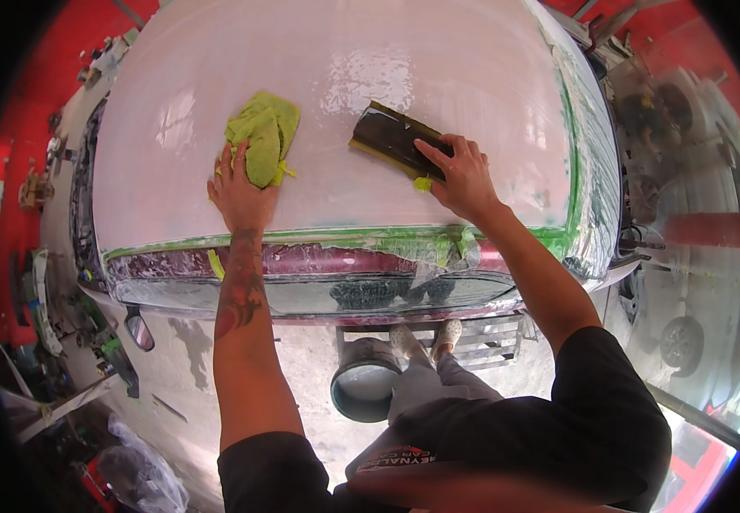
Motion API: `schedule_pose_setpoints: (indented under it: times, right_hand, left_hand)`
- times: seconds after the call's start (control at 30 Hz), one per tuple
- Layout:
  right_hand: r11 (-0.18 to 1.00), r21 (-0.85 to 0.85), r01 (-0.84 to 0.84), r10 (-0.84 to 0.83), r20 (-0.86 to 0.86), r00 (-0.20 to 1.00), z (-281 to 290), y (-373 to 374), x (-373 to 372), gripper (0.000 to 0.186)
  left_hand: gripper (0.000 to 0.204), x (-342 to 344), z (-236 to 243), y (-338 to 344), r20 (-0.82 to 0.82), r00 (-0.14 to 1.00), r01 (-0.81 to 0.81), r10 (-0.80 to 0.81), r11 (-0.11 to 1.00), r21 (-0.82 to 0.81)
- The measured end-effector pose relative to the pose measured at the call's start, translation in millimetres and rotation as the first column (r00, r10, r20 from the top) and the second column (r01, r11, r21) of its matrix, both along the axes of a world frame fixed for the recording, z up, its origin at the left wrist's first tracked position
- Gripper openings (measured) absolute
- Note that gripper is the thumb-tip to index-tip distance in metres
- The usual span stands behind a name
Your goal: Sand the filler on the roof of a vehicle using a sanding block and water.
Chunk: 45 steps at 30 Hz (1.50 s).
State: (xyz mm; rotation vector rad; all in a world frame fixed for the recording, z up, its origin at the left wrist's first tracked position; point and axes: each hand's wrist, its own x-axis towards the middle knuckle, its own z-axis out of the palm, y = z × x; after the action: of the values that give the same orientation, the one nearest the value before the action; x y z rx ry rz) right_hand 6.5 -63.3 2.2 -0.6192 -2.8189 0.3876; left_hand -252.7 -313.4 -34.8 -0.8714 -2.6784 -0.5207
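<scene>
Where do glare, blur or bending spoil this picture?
All in the head view: bright glare breaks up on the pale panel beyond the dark block; the fisheye blackens the corners and seems to bow the green border; a reddish blur smears across the black shirt at the bottom.

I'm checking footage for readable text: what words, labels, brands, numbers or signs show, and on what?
Black shirt: white lettering with a red shape on the chest; I won't copy it.
Yellow-green cloth, dark block, pale panel: none I can make out.
Background clutter: too small or blurred to tell.
</scene>
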Motion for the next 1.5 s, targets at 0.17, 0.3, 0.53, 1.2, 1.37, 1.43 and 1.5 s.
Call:
schedule_pose_setpoints:
  times: [0.17,0.3,0.53,1.2,1.37,1.43,1.5]
  right_hand:
    - [0.994,-0.11,-0.007,0.009,0.017,1.0,1,8,1,0.064]
    - [0.996,-0.073,-0.051,0.049,-0.027,0.998,-6,17,1,0.058]
    - [0.99,0.014,-0.141,0.141,-0.036,0.989,3,18,2,0.058]
    - [0.92,0.124,-0.371,0.379,-0.047,0.924,-14,-27,-3,0.064]
    - [0.952,0.305,0.016,0.039,-0.175,0.984,-1,65,-95,0.044]
    - [0.966,0.188,0.178,-0.196,0.081,0.977,18,86,-150,0.041]
    - [0.962,0.215,0.166,-0.197,0.131,0.972,15,72,-181,0.042]
  left_hand:
    - [0.08,1,1,2,0.003,1.0,-0.005,0.005,1.0,-0.013]
    - [0.08,1,2,2,0.01,1.0,0.002,-0.002,1.0,-0.006]
    - [0.079,0,1,1,-0.003,1.0,0.016,-0.016,1.0,0.018]
    - [0.07,-1,-5,-13,0.021,0.997,-0.077,0.075,0.99,0.118]
    - [0.069,6,-2,6,0.01,0.986,-0.165,0.165,0.974,0.156]
    - [0.07,9,0,9,0.029,0.985,-0.172,0.17,0.976,0.131]
    - [0.07,1,-5,0,0.02,0.993,-0.115,0.113,0.984,0.135]
